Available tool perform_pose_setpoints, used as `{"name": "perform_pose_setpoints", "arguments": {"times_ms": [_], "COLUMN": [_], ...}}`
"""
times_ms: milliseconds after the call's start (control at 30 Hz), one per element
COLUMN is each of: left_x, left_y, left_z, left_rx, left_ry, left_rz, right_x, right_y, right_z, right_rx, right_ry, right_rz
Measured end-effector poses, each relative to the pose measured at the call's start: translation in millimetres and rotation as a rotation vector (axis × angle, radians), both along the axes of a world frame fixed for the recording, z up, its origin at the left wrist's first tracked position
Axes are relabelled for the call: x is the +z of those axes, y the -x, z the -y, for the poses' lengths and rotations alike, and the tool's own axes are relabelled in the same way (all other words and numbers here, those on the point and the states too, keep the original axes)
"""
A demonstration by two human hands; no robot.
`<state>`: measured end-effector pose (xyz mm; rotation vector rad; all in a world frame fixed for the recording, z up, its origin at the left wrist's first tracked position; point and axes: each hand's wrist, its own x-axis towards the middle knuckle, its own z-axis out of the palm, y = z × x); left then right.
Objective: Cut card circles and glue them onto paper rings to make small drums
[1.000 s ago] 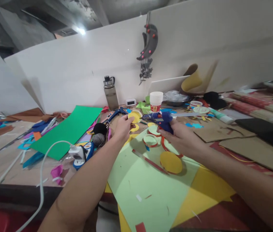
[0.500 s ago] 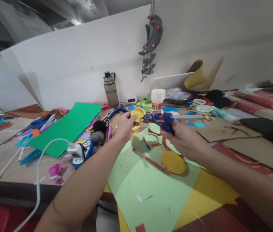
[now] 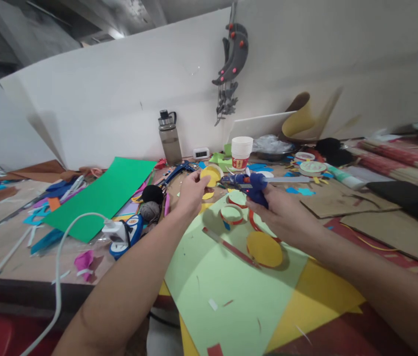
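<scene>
My left hand [image 3: 194, 190] pinches a small round yellow paper piece [image 3: 212, 175] with a pale rim, held above the table. My right hand [image 3: 277, 202] is wrapped round the handle of a blue hot glue gun [image 3: 255, 185], a clear glue stick [image 3: 290, 179] jutting from its back. The gun's nozzle points left, close to the yellow piece; I cannot tell whether they touch. Under my hands, a pale green sheet [image 3: 209, 277] carries round green pieces with red edges [image 3: 231, 214], a yellow disc [image 3: 264, 248] and a red strip [image 3: 231, 247].
Left lie a green sheet [image 3: 101, 198], a blue power strip [image 3: 135, 230] with a white cable, and yarn balls [image 3: 151, 194]. A water bottle [image 3: 170, 138] and stacked paper cups [image 3: 241, 152] stand at the back. Cardboard [image 3: 346, 195] lies right. A grey moon ornament [image 3: 233, 54] hangs on the wall.
The glue gun's nozzle has shifted very slightly near the yellow piece. Both hands otherwise hold nearly the same place and grip.
</scene>
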<state>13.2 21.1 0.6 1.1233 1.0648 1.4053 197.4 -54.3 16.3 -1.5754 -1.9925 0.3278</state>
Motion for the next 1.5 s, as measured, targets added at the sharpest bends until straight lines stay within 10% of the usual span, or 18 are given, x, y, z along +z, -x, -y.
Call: {"name": "perform_pose_setpoints", "arguments": {"times_ms": [1500], "left_x": [1.0], "left_y": [-0.6], "left_z": [-0.3], "left_rx": [-0.025], "left_ry": [0.021], "left_rz": [0.048], "right_x": [-0.6], "right_y": [-0.4], "right_z": [4.4], "right_rx": [0.041], "right_ry": [-0.041], "right_rz": [-0.067]}}
